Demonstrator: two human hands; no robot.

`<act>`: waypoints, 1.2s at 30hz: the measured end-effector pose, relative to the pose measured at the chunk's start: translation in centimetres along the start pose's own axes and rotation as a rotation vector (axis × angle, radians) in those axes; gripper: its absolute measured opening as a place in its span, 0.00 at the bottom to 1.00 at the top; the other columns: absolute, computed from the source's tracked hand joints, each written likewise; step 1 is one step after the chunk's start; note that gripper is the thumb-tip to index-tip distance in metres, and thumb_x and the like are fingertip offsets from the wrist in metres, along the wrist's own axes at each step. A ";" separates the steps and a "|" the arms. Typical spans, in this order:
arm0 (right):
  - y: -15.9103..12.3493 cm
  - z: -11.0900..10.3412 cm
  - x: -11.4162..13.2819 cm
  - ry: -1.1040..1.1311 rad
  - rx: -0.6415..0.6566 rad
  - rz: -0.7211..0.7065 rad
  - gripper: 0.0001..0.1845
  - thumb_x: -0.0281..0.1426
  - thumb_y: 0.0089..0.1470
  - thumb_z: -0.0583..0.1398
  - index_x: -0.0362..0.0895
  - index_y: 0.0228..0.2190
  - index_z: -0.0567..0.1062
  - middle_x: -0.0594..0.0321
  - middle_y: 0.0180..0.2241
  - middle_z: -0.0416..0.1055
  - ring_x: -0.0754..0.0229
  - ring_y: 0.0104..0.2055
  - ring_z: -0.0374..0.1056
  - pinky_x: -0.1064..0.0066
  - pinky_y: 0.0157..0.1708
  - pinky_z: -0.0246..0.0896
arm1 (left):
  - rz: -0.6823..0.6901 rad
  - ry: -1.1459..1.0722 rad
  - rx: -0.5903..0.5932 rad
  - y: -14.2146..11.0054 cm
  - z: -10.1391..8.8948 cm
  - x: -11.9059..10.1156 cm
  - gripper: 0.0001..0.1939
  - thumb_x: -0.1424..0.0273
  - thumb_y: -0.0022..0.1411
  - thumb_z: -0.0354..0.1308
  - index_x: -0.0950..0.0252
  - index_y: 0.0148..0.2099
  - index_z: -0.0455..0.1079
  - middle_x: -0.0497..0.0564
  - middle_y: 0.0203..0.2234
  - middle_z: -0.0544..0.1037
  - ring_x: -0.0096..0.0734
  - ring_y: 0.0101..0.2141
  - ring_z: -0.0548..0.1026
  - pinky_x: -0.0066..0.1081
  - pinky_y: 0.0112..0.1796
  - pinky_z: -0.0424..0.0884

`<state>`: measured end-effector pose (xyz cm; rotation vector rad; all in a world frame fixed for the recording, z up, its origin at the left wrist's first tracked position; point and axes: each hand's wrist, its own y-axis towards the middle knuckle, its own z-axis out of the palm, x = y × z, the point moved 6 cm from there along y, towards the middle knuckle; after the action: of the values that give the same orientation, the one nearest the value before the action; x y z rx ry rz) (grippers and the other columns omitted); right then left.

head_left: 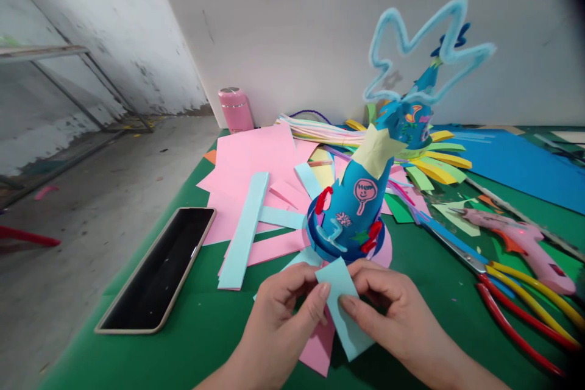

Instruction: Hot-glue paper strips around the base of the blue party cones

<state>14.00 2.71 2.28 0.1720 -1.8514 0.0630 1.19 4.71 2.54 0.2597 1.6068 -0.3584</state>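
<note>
My left hand [292, 301] pinches the upper left edge of a light blue paper strip [343, 301], thumb on top. On the strip's other side my right hand [384, 298] grips it too, thumb pressed on its face. The strip looks folded, tilted above the table. Just beyond my hands stands a blue paper cone hat [351, 201] with a pale yellow star tip [377, 149], stickers, red fuzzy pieces and a dark blue brim. Pink paper strips [317, 347] lie under my hands. Left of the hat lies another light blue strip [244, 231].
On the green table [205, 317] are a phone [158, 271], pink sheets [256, 152], scissors [484, 268] and a pink glue gun [521, 237]. Behind stand a pink flask [236, 109] and a second decorated cone [415, 122] with a tall blue fuzzy wire shape [402, 30]. Blue sheet [525, 158] lies right.
</note>
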 end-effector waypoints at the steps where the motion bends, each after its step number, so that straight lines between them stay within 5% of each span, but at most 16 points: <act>1: 0.0 0.0 0.0 -0.002 0.002 0.000 0.13 0.30 0.49 0.56 0.42 0.16 0.62 0.64 0.25 0.65 0.67 0.26 0.60 0.77 0.26 0.55 | -0.007 0.001 0.001 0.0 0.0 0.0 0.05 0.70 0.55 0.54 0.63 0.28 0.69 0.45 0.18 0.67 0.22 0.18 0.64 0.22 0.22 0.63; 21: 0.0 0.5 -0.2 0.030 0.044 0.039 0.12 0.31 0.49 0.56 0.41 0.18 0.63 0.62 0.25 0.64 0.66 0.28 0.59 0.76 0.27 0.55 | -0.079 -0.054 -0.020 -0.2 0.1 0.7 0.10 0.68 0.55 0.53 0.66 0.23 0.62 0.43 0.13 0.64 0.21 0.17 0.62 0.22 0.21 0.60; 28: -0.6 0.6 -1.1 0.117 0.047 0.167 0.11 0.37 0.50 0.56 0.42 0.24 0.63 0.69 0.21 0.56 0.69 0.22 0.50 0.78 0.20 0.48 | -0.118 -0.099 -0.083 -0.2 -0.5 0.9 0.10 0.68 0.54 0.54 0.66 0.23 0.61 0.42 0.12 0.62 0.20 0.16 0.62 0.21 0.20 0.59; 33: -0.9 -0.4 -0.4 0.125 -0.105 0.073 0.09 0.35 0.51 0.56 0.46 0.36 0.64 0.65 0.30 0.63 0.67 0.29 0.58 0.77 0.26 0.56 | -0.098 -0.066 -0.086 -0.1 -0.7 0.8 0.11 0.69 0.57 0.50 0.66 0.24 0.59 0.41 0.14 0.60 0.18 0.15 0.59 0.21 0.18 0.57; 36: -1.4 -1.0 0.5 0.079 -0.205 -0.053 0.08 0.32 0.52 0.55 0.48 0.37 0.66 0.65 0.30 0.63 0.66 0.28 0.60 0.78 0.26 0.57 | 0.094 0.144 -0.162 -0.6 -1.3 -1.5 0.09 0.71 0.57 0.49 0.65 0.25 0.59 0.42 0.16 0.59 0.18 0.16 0.59 0.21 0.19 0.57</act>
<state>15.00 1.46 2.99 0.0748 -1.7606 -0.1541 -0.16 4.71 4.16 0.2398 1.7486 -0.1387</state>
